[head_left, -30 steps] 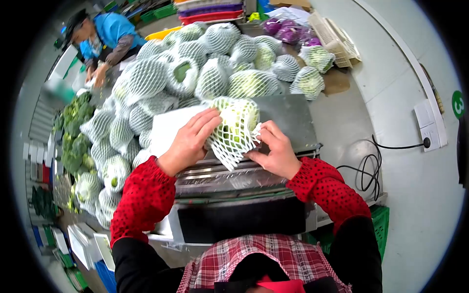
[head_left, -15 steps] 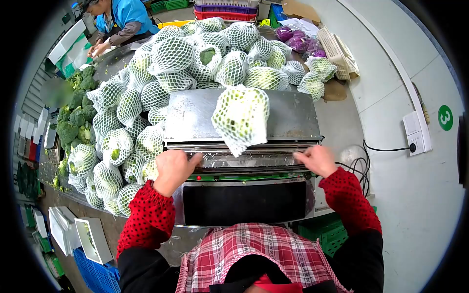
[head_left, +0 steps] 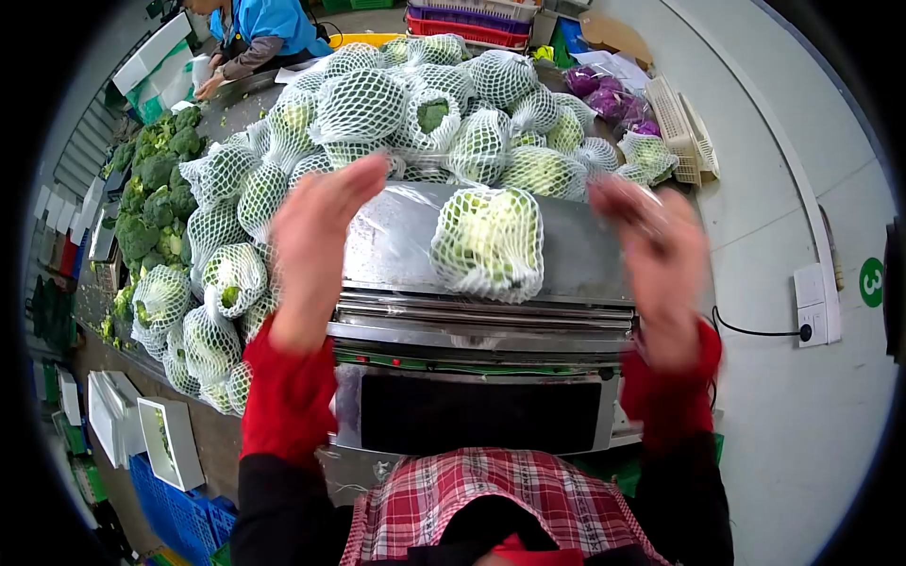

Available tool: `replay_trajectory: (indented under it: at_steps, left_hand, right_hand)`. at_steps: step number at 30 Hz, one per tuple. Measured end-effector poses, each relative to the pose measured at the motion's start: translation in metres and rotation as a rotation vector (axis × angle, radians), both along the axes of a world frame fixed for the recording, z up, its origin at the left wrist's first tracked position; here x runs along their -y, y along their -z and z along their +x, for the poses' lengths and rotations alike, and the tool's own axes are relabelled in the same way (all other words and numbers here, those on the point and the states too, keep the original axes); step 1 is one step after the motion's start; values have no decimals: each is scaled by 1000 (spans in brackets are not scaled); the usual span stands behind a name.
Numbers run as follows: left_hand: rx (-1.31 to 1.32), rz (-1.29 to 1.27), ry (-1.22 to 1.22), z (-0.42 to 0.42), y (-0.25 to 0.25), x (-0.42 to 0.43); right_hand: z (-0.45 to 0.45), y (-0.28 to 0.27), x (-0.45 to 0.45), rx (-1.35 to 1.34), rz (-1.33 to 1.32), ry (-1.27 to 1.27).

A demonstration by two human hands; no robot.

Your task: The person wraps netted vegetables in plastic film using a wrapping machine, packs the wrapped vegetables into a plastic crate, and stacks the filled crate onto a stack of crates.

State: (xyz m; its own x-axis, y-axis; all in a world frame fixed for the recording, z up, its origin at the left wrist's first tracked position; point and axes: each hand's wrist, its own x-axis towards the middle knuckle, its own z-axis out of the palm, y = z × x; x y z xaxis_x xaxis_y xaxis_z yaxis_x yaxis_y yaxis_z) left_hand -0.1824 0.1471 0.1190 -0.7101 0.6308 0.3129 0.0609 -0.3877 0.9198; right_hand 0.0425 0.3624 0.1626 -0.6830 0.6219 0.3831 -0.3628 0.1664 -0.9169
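A broccoli head in a white foam net (head_left: 488, 243) lies on the metal top of a film-wrapping machine (head_left: 585, 255). My left hand (head_left: 316, 245), blurred by motion, is raised to the left of it, its fingers pinched at the edge of clear cling film (head_left: 377, 231). Over the right part of the metal top is my right hand (head_left: 661, 250), also blurred, closed on the film, which glints at the fingers. The stretched film is see-through and hard to trace between the hands. Metal rollers (head_left: 481, 307) lie between me and the netted broccoli.
Several netted broccoli heads (head_left: 359, 104) are piled behind and left of the machine. Bare broccoli (head_left: 156, 203) lies farther left. A co-worker in blue (head_left: 274, 33) stands at the far left. Purple cabbages (head_left: 613, 99) and a cream crate (head_left: 675, 127) sit back right; a wall socket (head_left: 813, 302) is right.
Both hands have risen from the roller area and moved away from me, to either side of the netted broccoli, drawing film along. The view has shifted slightly; the netted broccoli stays on the metal top.
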Motion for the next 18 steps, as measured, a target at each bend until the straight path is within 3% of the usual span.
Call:
replay_trajectory:
  at_steps: [1,2,3,4,6,7,8,9,10,12,14,17,18]
  left_hand:
    - [-138,-123,-27,-28,32,-28]
    - [-136,-281,56,-56,85,-44]
    - [2,-300,156,-48,106,-50]
    - [134,-310,257,-37,117,-56]
    - [-350,-238,180,-24,86,-48]
    - [-772,-327,133,-25,70,-46]
    - [-1366,-243,26,-30,69,-52]
    - [-1500,-271,35,-30,66,-54]
    - [-1639,-297,41,-30,63,-56]
    - [-1569,-244,40,-31,67,-75]
    - [-1492,-191,35,-30,62,-78]
    - [-1185,-113,276,-16,62,-52]
    - [-1151,-148,370,-7,41,-37]
  right_hand:
    - [-18,40,-16,149,73,64]
    - [-37,80,-33,300,148,119]
    - [-35,100,-37,503,341,105]
    - [-33,116,-36,376,410,73]
    - [-30,132,-46,215,198,-38]
    - [-27,130,-44,234,183,-35]
    - [-28,122,-42,259,377,-68]
    - [-30,116,-42,277,575,-103]
    - [-32,119,-43,272,573,-99]
    - [-36,127,-44,336,1255,56]
    - [-38,122,-43,271,1168,105]
    - [-4,96,-23,383,1125,-52]
    - [6,78,-10,346,978,-149]
